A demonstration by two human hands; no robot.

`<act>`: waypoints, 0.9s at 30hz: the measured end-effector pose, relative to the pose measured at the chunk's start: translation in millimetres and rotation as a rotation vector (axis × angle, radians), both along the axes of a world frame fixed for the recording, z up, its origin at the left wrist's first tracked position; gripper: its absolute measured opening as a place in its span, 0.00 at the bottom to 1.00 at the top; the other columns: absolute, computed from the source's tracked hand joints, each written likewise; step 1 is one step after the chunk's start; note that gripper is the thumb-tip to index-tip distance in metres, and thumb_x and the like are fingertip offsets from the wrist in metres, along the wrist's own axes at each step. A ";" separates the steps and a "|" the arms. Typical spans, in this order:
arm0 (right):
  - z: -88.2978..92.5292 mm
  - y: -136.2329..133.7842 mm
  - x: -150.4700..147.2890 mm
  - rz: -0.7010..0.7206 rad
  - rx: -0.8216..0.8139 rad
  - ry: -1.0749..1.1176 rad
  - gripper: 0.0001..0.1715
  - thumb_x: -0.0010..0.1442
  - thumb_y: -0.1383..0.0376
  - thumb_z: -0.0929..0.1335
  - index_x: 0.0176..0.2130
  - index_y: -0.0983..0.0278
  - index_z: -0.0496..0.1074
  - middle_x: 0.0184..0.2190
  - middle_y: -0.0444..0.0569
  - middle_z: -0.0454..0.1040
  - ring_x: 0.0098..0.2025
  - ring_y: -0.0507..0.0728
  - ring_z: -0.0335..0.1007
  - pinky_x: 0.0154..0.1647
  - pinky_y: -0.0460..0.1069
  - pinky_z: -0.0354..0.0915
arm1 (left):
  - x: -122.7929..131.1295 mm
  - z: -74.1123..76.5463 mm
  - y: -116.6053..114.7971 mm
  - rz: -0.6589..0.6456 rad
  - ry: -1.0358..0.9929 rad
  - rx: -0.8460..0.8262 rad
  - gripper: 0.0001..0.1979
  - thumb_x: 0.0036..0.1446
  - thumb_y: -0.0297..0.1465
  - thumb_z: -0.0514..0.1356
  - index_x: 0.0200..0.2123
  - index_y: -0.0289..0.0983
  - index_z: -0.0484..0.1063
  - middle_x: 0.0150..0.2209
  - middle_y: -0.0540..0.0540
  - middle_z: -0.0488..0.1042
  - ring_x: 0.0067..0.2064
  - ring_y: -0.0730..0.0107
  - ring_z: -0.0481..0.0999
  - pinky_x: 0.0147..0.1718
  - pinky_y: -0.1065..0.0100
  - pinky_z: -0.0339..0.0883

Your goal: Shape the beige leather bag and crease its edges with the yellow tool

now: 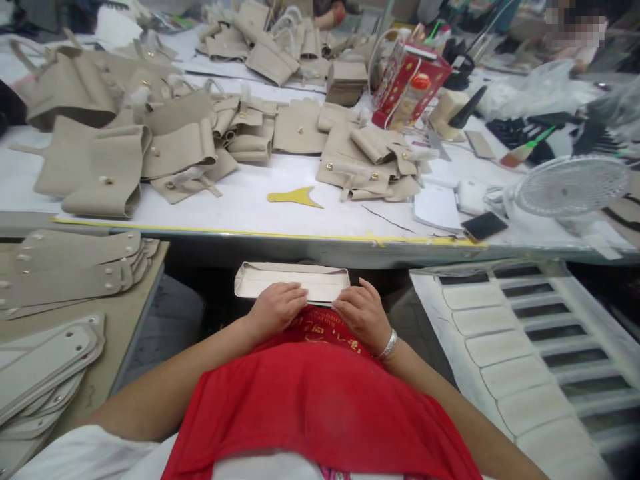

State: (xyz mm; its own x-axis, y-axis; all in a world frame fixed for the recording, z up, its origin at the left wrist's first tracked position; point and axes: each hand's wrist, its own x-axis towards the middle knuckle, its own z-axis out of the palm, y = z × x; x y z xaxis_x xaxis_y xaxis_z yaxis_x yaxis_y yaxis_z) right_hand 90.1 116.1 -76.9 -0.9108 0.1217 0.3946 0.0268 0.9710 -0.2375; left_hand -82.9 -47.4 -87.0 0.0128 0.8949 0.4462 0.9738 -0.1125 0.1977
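Note:
Over my lap is a shallow box-shaped bag piece (280, 272), pale cream inside with upright beige edges. My left hand (279, 305) lies on its near side, fingers bent over the edge. At the near right corner my right hand (364, 312), with a bracelet at the wrist, pinches the rim; one finger is lifted. Both thumbs are largely hidden. Beneath the piece is my red apron (320, 387) with gold lettering.
Beige bag parts (300, 130) lie in heaps across the white table (240, 207), beside a yellow template (296, 197), a red box (410, 83) and a fan (570, 185). Stacked straps (65, 277) lie left. A rack (530, 353) of cream pieces stands right. Another person (583, 50) is at the back.

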 end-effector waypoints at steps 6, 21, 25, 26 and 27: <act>2.5 0.0 -7.4 -0.080 0.007 -0.022 0.09 0.60 0.65 0.64 0.30 0.61 0.72 0.30 0.43 0.72 0.40 0.52 0.64 0.60 0.54 0.44 | 2.3 7.8 8.7 0.033 0.028 -0.116 0.10 0.59 0.28 0.52 0.37 0.35 0.72 0.41 0.45 0.76 0.44 0.65 0.71 0.41 0.64 0.64; -0.6 -29.0 -15.9 -0.501 -0.145 -0.079 0.07 0.55 0.64 0.66 0.36 0.63 0.69 0.49 0.52 0.67 0.52 0.60 0.59 0.57 0.59 0.48 | 11.3 36.7 28.7 0.249 0.008 -0.528 0.11 0.58 0.30 0.50 0.30 0.37 0.71 0.33 0.44 0.70 0.37 0.61 0.66 0.32 0.62 0.57; -0.6 -31.2 -16.6 -0.550 -0.171 -0.036 0.13 0.53 0.64 0.66 0.41 0.64 0.65 0.52 0.55 0.64 0.53 0.61 0.58 0.56 0.58 0.51 | 4.9 34.3 29.3 0.236 -0.057 -0.550 0.11 0.59 0.32 0.49 0.30 0.38 0.70 0.32 0.45 0.70 0.36 0.63 0.67 0.33 0.64 0.58; -0.9 -31.4 -17.0 -0.570 -0.182 -0.021 0.15 0.52 0.64 0.67 0.41 0.65 0.64 0.52 0.57 0.63 0.53 0.62 0.57 0.55 0.58 0.52 | 3.9 33.9 29.4 0.240 -0.064 -0.551 0.11 0.59 0.32 0.50 0.31 0.38 0.70 0.32 0.45 0.70 0.36 0.63 0.68 0.34 0.64 0.58; -1.5 -31.2 -17.2 -0.598 -0.200 -0.008 0.16 0.51 0.63 0.67 0.40 0.65 0.63 0.51 0.58 0.63 0.52 0.62 0.57 0.53 0.57 0.54 | 3.2 33.8 29.6 0.244 -0.071 -0.555 0.10 0.58 0.32 0.50 0.31 0.38 0.70 0.33 0.45 0.71 0.36 0.63 0.68 0.34 0.64 0.59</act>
State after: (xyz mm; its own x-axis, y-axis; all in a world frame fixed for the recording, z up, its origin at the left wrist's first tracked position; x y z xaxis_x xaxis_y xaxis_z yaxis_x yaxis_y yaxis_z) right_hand 72.9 84.9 -78.4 -0.6650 0.6818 0.3050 0.5540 0.7241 -0.4107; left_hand -79.7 -17.9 -53.2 -0.2348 0.9673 -0.0955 0.9406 0.2509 0.2286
